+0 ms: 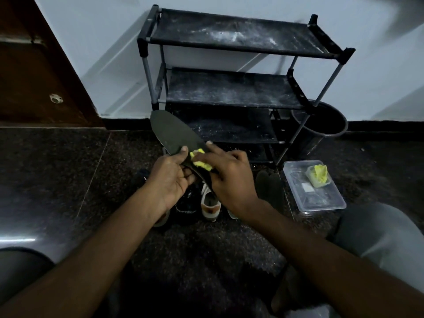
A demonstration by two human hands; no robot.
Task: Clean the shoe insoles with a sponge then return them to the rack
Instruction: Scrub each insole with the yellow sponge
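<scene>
My left hand [168, 180] grips the dark insole [174, 136] by its heel end, raised before the rack [231, 88] — thin, bendy, so I'd support it underneath. Right hand [229, 177] fingers press the soft yellow sponge [202, 162] onto it.

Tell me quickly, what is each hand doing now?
Left hand: grips the dark insole.
Right hand: holds the yellow sponge against it.
</scene>
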